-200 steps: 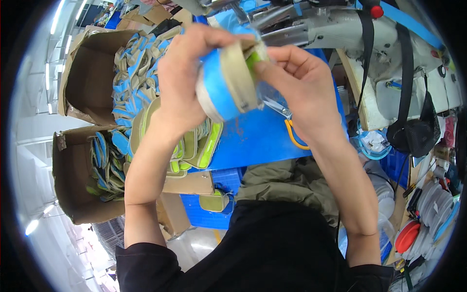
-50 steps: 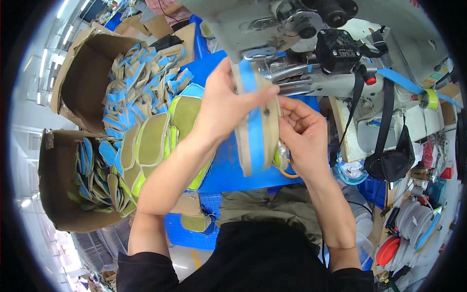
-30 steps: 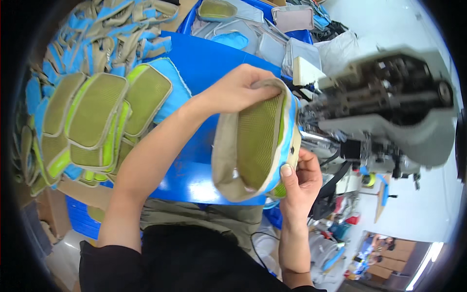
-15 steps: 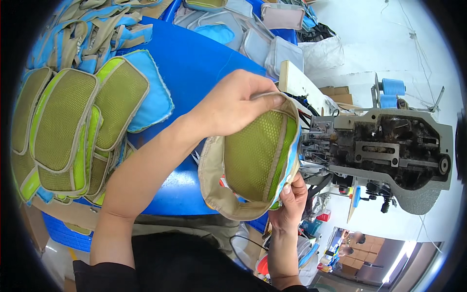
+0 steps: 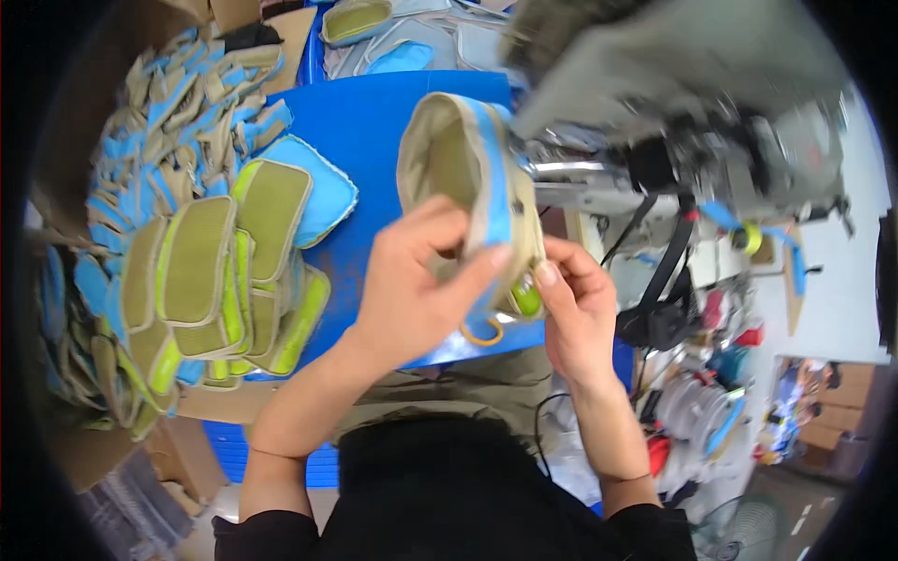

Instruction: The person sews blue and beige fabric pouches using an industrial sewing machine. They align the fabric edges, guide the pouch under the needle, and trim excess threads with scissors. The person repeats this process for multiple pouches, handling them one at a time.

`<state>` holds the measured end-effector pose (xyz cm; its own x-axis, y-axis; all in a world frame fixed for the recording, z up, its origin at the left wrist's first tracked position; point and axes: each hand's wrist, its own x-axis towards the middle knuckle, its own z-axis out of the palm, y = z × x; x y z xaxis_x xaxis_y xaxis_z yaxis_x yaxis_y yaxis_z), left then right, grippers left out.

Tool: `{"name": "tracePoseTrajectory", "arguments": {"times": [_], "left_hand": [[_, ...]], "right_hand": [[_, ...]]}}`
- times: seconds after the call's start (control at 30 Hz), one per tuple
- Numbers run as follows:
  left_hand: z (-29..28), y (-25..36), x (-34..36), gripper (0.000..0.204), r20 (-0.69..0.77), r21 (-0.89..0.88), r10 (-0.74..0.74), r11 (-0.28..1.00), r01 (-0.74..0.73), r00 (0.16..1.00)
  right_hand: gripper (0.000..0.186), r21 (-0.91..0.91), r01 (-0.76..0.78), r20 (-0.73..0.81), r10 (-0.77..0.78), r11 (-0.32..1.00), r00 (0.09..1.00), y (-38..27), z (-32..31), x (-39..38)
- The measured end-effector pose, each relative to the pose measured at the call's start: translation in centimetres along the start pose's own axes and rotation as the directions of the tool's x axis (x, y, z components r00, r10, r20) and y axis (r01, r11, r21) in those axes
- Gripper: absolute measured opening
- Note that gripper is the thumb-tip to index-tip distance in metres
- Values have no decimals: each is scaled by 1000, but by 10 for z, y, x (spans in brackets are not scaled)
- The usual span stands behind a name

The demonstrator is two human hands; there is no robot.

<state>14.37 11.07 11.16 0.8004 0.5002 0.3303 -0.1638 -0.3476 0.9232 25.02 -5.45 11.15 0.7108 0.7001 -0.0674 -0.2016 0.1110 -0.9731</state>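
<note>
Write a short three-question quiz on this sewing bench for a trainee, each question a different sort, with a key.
1. True or false: both hands hold the tan and blue pouch.
2. What lies to the person's left on the blue table?
A. a stack of green padded panels
B. a pile of scissors
C. a row of bottles
3. Fill in: the grey machine behind the pouch is a ______ machine.

Key
1. True: the left hand and right hand both grip it.
2. A: the green padded panels.
3. Sewing: the sewing machine is blurred but recognisable.
</note>
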Motion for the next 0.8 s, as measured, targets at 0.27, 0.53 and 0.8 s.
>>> {"name": "tracePoseTrajectory", "arguments": {"times": [0.27,0.53,0.8], "left_hand": [[-22,43,7,38,331,-717,-487,428,551,809],[-4,67,8,35,235,-581,-632,518,628,739],[16,54,15,27,184,-393,-662,628,672,727]], "right_hand": [[34,-6,130,126,-128,992,984,8,-9,-2],[37,242,37,142,-73,970,987,8,-10,14],[32,242,10,188,-57,970,980,23,-17,8]]}}
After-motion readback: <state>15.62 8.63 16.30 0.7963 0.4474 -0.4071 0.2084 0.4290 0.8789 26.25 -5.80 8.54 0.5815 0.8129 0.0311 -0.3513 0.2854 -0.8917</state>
